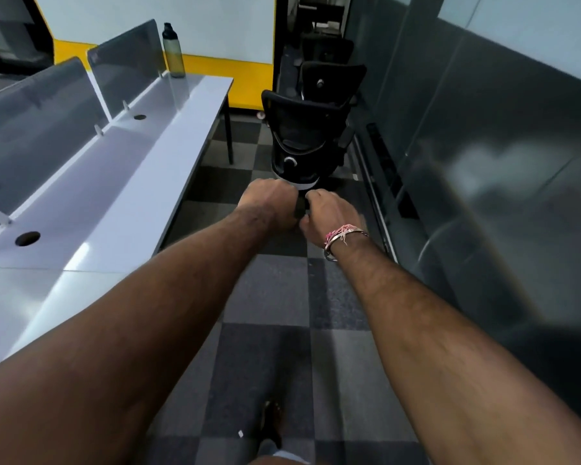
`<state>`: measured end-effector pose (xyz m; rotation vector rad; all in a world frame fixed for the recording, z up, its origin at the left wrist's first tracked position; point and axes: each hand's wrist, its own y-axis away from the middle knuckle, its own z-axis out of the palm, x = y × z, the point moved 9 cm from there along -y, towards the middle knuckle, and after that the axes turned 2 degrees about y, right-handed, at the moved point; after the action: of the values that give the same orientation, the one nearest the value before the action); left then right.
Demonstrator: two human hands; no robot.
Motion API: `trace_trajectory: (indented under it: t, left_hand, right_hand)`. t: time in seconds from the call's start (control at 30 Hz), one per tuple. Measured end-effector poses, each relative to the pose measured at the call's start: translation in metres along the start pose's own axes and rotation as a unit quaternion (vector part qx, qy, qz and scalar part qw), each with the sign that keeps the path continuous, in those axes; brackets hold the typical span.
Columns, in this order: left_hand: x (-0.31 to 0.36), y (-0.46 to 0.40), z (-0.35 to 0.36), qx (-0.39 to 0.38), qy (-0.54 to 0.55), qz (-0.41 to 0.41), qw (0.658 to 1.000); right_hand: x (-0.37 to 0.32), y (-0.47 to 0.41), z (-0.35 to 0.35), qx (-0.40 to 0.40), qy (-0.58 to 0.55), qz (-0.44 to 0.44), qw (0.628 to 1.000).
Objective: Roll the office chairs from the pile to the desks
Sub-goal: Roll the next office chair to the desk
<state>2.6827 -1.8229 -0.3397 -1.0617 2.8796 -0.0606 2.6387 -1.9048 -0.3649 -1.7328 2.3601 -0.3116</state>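
1. Checkered carpet [265,290] runs down a narrow aisle between a white desk [121,182] on your left and a glass wall [483,146] on your right.
2. Straight ahead in that aisle stands a black chair [302,135], tipped toward you; more chairs [329,75] are lined up behind it along the wall.
3. Your left hand [269,203] is clenched around a black part of the chair (which part is too hidden to tell).
4. Your right hand [326,213] grips the same black part just beside the left; a bracelet [342,234] sits on that wrist.
5. Grey dividers [47,105] stand along the desk's far edge, and a bottle [173,52] stands at its far end.
6. Your foot [272,421] shows on the carpet below.
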Motion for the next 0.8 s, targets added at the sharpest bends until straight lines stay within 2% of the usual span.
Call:
trace_trajectory:
  t: [0.33,0.53,0.8]
  left_hand:
    - [-0.091,-0.193,0.019,-0.010,-0.008,-0.004,1.000]
    - [-0.149,-0.315,0.049,-0.022,-0.013,0.028,0.999]
    - [-0.218,-0.460,0.054,-0.029,-0.045,0.098,0.994]
  right_hand:
    - [0.027,-0.204,0.052,-0.001,0.015,-0.014,1.000]
    - [0.041,-0.325,0.105,0.003,0.016,0.020,1.000]
    - [0.048,-0.474,0.152,-0.008,-0.006,0.091,0.996]
